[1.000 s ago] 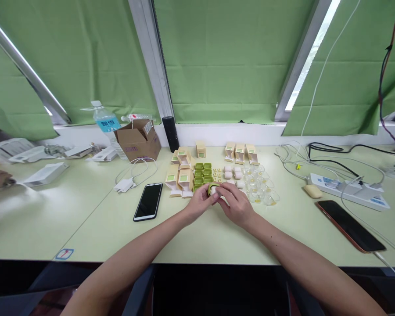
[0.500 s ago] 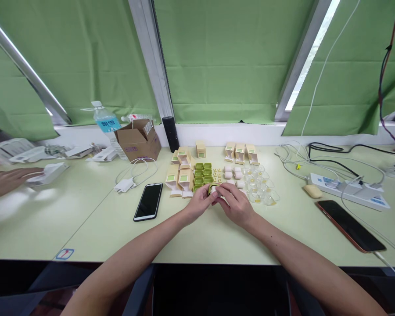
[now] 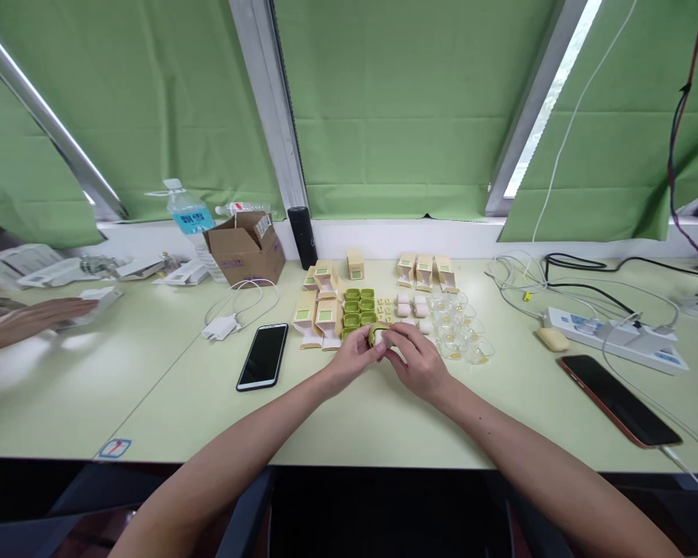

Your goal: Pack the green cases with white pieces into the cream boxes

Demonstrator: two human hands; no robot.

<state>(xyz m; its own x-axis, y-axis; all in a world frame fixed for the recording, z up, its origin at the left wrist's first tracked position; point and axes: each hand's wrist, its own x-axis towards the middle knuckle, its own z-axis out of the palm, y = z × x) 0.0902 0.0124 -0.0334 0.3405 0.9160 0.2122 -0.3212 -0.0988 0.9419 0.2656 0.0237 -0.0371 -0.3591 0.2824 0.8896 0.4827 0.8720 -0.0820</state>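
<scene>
Steadying an olive-green case point(image 3: 374, 332) between both hands

The olive-green case is gripped by the left hand point(image 3: 352, 360), and a white piece point(image 3: 379, 339) against it is pinched by the right hand point(image 3: 422, 362). Even, gentle fingertip pressure seems called for, with knuckles held clear of the square green cups point(image 3: 352, 319) just beyond the grip.

Green cup point(image 3: 374, 331) | white piece point(image 3: 379, 339) at its mouth | between fingers point(image 3: 374, 353)
</scene>
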